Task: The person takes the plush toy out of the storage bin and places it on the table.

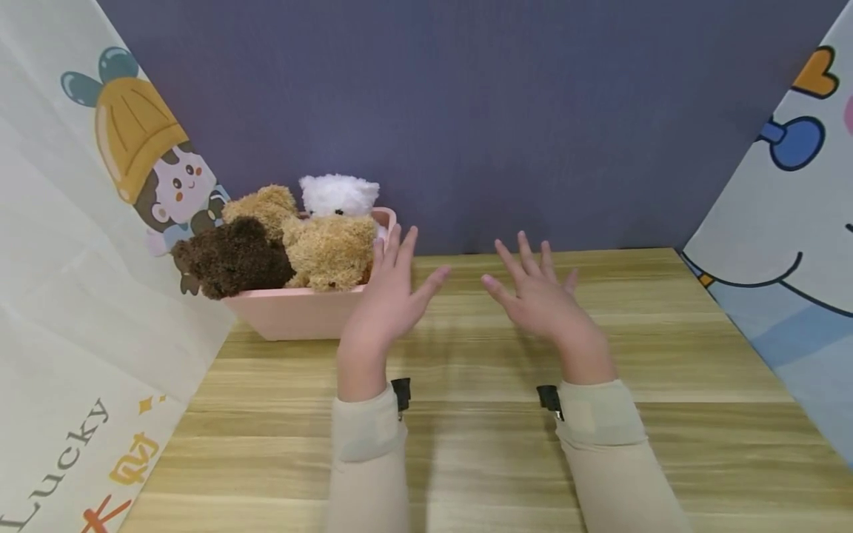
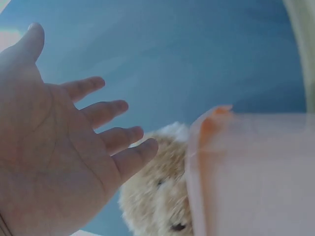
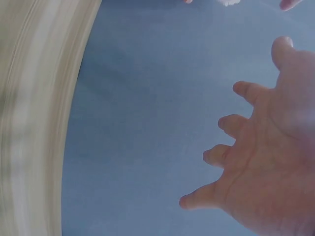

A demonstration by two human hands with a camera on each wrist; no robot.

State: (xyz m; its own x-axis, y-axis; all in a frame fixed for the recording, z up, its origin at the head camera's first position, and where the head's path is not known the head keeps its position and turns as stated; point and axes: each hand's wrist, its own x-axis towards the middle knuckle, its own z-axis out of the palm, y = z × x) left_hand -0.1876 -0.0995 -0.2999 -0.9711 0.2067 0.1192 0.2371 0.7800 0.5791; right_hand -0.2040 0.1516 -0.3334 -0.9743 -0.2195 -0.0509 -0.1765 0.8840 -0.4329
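My left hand (image 1: pixel 393 300), fingers spread and holding nothing, overlaps the right end of a pink bin (image 1: pixel 300 314) in the head view. Plush toys fill that bin: a dark brown one (image 1: pixel 236 259) leaning over the left rim, a tan one (image 1: pixel 331 250) at the front, another tan one (image 1: pixel 263 207) behind, and a white one (image 1: pixel 338 194) at the back. In the left wrist view the palm (image 2: pixel 54 152) faces the camera beside a tan plush face (image 2: pixel 160 191). My right hand (image 1: pixel 543 300) is spread above the wooden table, nothing in its fingers.
A wood-grain table (image 1: pixel 480 459) runs back to a dark blue panel (image 1: pixel 500 126). White printed sheets stand on both sides, the left with a cartoon child (image 1: pixel 176 181), the right with a smiling cartoon (image 1: pixel 786 237). Small black clips (image 1: pixel 402 392) sit at both wrists.
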